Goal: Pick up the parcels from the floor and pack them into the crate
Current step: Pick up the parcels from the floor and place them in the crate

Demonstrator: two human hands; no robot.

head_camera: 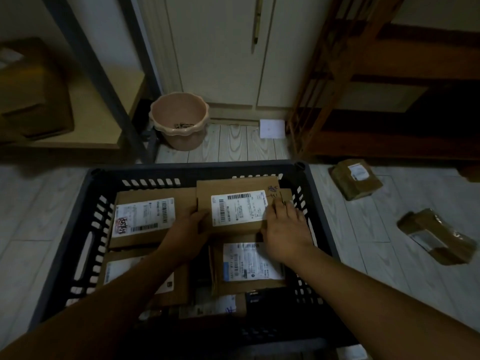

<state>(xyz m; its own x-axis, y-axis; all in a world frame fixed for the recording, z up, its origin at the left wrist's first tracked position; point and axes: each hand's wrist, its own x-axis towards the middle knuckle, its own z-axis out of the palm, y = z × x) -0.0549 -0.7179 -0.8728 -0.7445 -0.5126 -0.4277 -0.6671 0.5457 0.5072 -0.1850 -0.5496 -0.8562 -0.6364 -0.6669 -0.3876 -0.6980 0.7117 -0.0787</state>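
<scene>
A dark slotted plastic crate [78, 229] stands on the floor in front of me, holding several cardboard parcels with white labels. One flat parcel [233, 193] lies at the crate's back right, on top of others. My left hand [189, 235] grips its left edge with curled fingers. My right hand [285, 227] rests on its right near corner, fingers laid over the top. Two brown taped parcels lie on the floor to the right: one [355, 179] near the wooden rack, another [439, 236] closer to me.
A pink bucket [179, 120] stands behind the crate by white cupboard doors. A metal shelf with a cardboard box [31, 92] is at the left, a wooden rack [363, 100] at the right. A white card [272, 128] leans at the cupboard base.
</scene>
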